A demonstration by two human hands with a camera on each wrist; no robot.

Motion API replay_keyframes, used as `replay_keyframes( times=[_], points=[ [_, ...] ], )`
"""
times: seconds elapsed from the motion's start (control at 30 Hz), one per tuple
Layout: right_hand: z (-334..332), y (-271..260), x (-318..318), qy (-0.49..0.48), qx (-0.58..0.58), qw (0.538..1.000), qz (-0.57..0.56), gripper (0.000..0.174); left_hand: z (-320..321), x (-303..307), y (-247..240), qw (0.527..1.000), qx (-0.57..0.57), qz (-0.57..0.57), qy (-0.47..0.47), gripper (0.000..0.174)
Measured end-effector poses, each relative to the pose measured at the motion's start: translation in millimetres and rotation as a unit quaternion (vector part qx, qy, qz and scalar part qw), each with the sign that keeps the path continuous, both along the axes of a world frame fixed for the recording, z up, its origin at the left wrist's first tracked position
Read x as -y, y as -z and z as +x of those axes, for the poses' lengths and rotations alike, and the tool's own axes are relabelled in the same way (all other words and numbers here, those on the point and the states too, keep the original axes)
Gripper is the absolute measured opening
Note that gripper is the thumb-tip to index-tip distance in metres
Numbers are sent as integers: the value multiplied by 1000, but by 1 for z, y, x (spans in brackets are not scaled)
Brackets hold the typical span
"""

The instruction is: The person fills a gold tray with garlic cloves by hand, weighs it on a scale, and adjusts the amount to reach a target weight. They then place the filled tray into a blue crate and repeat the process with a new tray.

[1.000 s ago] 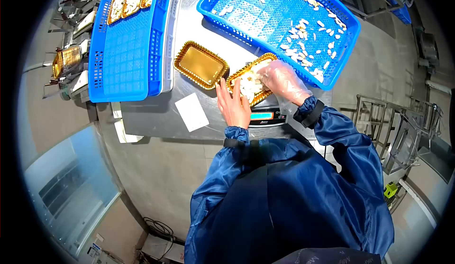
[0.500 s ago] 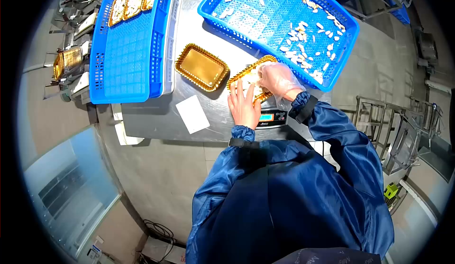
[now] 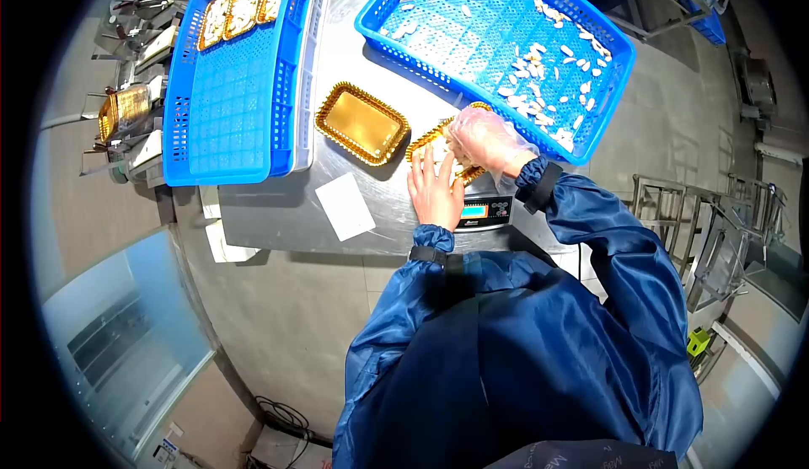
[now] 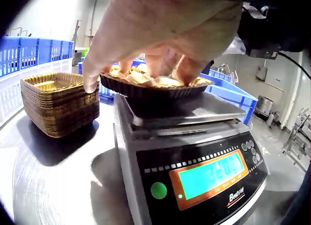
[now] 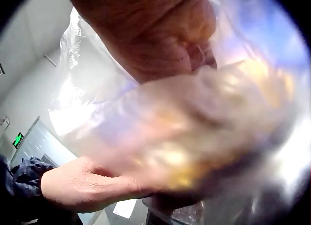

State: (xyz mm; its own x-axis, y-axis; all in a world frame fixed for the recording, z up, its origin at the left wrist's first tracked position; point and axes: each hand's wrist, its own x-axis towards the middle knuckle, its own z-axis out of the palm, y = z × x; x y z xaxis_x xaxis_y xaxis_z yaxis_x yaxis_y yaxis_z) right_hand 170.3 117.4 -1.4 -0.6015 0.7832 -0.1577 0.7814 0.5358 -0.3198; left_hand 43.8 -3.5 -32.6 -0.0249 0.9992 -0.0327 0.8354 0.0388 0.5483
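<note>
A gold tray with a crimped rim (image 4: 155, 92) sits on the digital scale (image 4: 146, 152), filled with pale, flat food pieces (image 4: 165, 82). My bare left hand (image 3: 436, 195) reaches over its near side, fingers extended and spread, fingertips pressing among the pieces in the left wrist view. Above the tray's right part is my right hand (image 3: 489, 142), in a clear, loose plastic glove, its fingertips hidden; I cannot tell whether they pinch a piece. The right wrist view is blurred by the glove plastic (image 5: 165, 123). Beside the scale stands a stack of empty gold trays (image 4: 58, 106).
A large blue crate (image 3: 472, 39) behind the scale holds scattered pale pieces. Another blue crate (image 3: 227, 123), on the left, contains three filled gold trays (image 3: 244, 10) at its far end. A white paper (image 3: 345, 207) lies near the metal table's (image 3: 278, 216) front edge.
My left hand has moved right, from the tray's near left rim onto the pieces. The right hand has shifted slightly left over the same tray. More of the scale's display panel shows.
</note>
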Motion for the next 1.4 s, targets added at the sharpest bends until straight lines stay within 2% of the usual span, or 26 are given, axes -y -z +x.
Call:
replay_keyframes(
  times=[0.1, 0.13, 0.2, 0.23, 0.27, 0.3, 0.33, 0.43, 0.47, 0.53, 0.6, 0.63, 0.73, 0.77, 0.83, 0.87, 0.9, 0.93, 1.0, 1.03, 1.07, 1.17, 1.2, 1.27, 1.3, 1.4],
  points=[
    [3, -8, 0, -23, 48, 998, 24, 15, 0, 0, 2, 1000, -1, 18, 5, 54],
    [11, 9, -2, -48, 0, 997, 63, 15, 0, 0, 0, 1000, 11, 21, -1, 54],
    [17, 31, -3, 71, -38, 997, -14, 18, 2, -2, -5, 999, 22, 25, -3, 53],
    [18, 23, -1, 76, -39, 996, -12, 18, 2, -4, -9, 997, 59, 53, -25, 54],
    [19, 4, 2, 104, -169, 980, 21, 20, 4, -6, -18, 991, 96, 80, -45, 54],
    [20, -15, 8, 131, -296, 945, 55, 22, 5, -8, -27, 991, 92, 76, -53, 55],
    [20, -29, 17, 242, -344, 899, -124, 21, 8, -9, -44, 994, 44, 83, -52, 58],
    [29, -21, 50, 273, -461, 782, -320, 17, 14, -9, -60, 982, 140, 125, 2, 55],
    [35, -19, 62, 247, -488, 768, -333, 20, 19, -6, -57, 975, 188, 115, -4, 44],
    [42, -17, 90, 320, -538, 679, -384, 25, 21, 4, -56, 958, 284, -2, -24, 34],
    [62, -22, 111, 328, -583, 579, -467, 27, 21, 13, -41, 959, 276, -55, -16, 24],
    [73, -8, 125, 346, -557, 600, -458, 24, 24, 16, -26, 931, 350, -102, -23, 23],
    [94, 3, 157, 416, -588, 562, -407, 26, 39, 22, -24, 792, 537, -282, -74, 25],
    [112, 19, 163, 443, -559, 607, -349, 27, 44, 23, -24, 781, 535, -314, -69, 25],
    [147, 40, 166, 545, -522, 592, -282, 24, 46, 28, -25, 745, 553, -365, -81, 27],
    [159, 52, 162, 546, -525, 589, -282, 24, 45, 28, -25, 746, 550, -365, -79, 27],
    [168, 73, 158, 530, -388, 748, -97, 22, 42, 27, -27, 700, 594, -381, -105, 28],
    [175, 85, 150, 470, -219, 850, 95, 21, 40, 24, -30, 650, 637, -392, -133, 29],
    [166, 91, 130, 410, -156, 893, 102, 18, 37, 18, -43, 651, 636, -394, -131, 31],
    [160, 96, 120, 381, -39, 921, 71, 17, 36, 17, -50, 649, 645, -381, -129, 31],
    [155, 99, 112, 373, -49, 924, 71, 17, 34, 16, -61, 647, 655, -368, -129, 31],
    [151, 102, 103, 294, 94, 943, 127, 14, 22, 17, -74, 632, 681, -346, -133, 32],
    [155, 106, 106, 282, 1, 943, 175, 13, 19, 20, -77, 629, 686, -338, -139, 32],
    [162, 113, 107, 254, 85, 958, 105, 12, 17, 25, -77, 630, 691, -326, -141, 32],
    [164, 119, 109, 270, 4, 949, 161, 13, 17, 26, -77, 630, 695, -318, -136, 33],
    [168, 108, 116, 290, -12, 951, 106, 15, 17, 28, -80, 607, 718, -316, -125, 35]
  ],
)
